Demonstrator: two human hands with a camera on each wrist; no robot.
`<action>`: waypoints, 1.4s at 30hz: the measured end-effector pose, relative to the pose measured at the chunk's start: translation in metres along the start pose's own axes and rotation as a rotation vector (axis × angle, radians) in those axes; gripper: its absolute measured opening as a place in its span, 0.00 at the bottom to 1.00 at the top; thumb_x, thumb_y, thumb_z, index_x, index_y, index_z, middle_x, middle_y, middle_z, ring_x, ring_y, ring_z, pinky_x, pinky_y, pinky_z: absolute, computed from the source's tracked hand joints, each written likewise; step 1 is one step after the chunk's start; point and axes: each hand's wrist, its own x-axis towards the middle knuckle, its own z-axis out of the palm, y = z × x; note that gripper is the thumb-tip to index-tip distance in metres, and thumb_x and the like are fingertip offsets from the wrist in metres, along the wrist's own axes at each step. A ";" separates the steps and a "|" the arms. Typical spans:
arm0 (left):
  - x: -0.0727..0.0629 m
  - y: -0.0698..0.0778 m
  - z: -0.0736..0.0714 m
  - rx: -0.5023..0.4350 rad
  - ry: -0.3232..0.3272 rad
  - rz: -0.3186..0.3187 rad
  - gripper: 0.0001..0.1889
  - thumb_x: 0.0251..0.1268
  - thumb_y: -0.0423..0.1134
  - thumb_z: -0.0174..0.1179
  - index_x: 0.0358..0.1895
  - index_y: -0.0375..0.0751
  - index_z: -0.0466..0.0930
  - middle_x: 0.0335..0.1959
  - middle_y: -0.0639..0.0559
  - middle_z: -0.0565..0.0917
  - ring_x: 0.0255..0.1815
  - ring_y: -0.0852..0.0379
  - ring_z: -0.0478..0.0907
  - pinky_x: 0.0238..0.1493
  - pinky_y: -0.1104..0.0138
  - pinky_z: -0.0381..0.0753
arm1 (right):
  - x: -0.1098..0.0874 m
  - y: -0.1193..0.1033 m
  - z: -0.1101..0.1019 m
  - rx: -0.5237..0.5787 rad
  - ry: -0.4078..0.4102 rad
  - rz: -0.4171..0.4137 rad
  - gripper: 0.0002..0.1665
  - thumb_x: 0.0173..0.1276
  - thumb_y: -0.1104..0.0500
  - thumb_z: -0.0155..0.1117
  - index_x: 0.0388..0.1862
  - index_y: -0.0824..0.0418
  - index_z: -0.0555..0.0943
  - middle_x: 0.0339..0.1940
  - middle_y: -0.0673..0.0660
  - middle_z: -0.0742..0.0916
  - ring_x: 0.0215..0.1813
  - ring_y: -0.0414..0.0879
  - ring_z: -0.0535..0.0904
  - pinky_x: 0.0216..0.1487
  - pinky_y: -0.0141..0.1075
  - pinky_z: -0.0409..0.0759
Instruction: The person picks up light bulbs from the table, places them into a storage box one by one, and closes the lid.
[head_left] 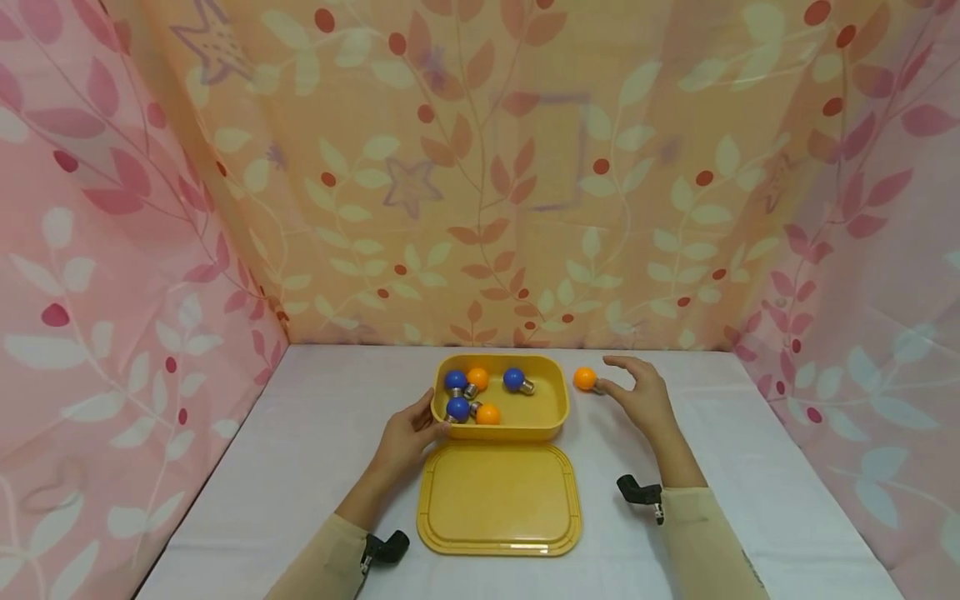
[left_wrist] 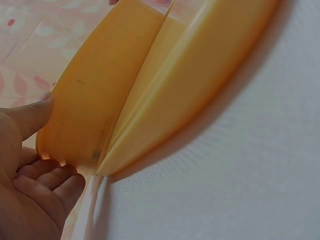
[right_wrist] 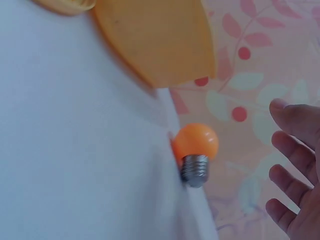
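The left hand [head_left: 405, 435] grips the near corner of the yellow box [head_left: 501, 433], blue bulbs [head_left: 513, 380] and orange bulbs [head_left: 488, 415] lying mostly towards that grip, the yellow lid [head_left: 499, 500] nearer the person. A loose orange bulb [head_left: 585, 379] lies just left of the right hand [head_left: 645, 398], which is spread and empty: seemingly a reach, calling next for a pinch, with nothing I see blocking it.

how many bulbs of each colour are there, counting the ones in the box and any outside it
Blue bulbs: 3, all in the yellow box
Orange bulbs: 3, two in the box, one on the table
Total: 6 bulbs
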 end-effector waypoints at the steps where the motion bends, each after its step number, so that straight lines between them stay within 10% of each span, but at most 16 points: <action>1: 0.000 0.000 0.000 0.003 0.001 0.001 0.41 0.67 0.39 0.70 0.80 0.43 0.59 0.77 0.43 0.68 0.75 0.50 0.70 0.66 0.67 0.76 | 0.000 0.004 0.002 0.007 -0.002 0.025 0.29 0.64 0.57 0.78 0.63 0.60 0.82 0.63 0.64 0.84 0.68 0.64 0.73 0.71 0.65 0.68; 10: 0.000 -0.004 0.000 0.011 0.004 -0.001 0.42 0.66 0.40 0.71 0.80 0.45 0.59 0.78 0.45 0.67 0.75 0.50 0.69 0.65 0.67 0.76 | -0.004 0.033 0.020 0.072 -0.027 0.226 0.28 0.67 0.55 0.74 0.65 0.58 0.81 0.65 0.63 0.83 0.68 0.64 0.73 0.66 0.60 0.75; 29: 0.002 -0.002 0.000 0.009 0.000 0.014 0.42 0.67 0.39 0.70 0.80 0.43 0.58 0.78 0.43 0.66 0.75 0.49 0.68 0.65 0.67 0.76 | 0.001 0.047 0.033 0.036 -0.075 0.277 0.28 0.66 0.57 0.75 0.63 0.62 0.81 0.63 0.64 0.84 0.64 0.61 0.76 0.70 0.58 0.73; 42: 0.000 -0.002 0.000 0.018 -0.001 0.011 0.42 0.67 0.40 0.70 0.81 0.46 0.58 0.78 0.46 0.66 0.76 0.51 0.68 0.67 0.67 0.75 | 0.006 0.044 0.036 -0.035 -0.070 0.249 0.23 0.65 0.57 0.76 0.57 0.63 0.85 0.51 0.62 0.89 0.48 0.55 0.82 0.51 0.44 0.80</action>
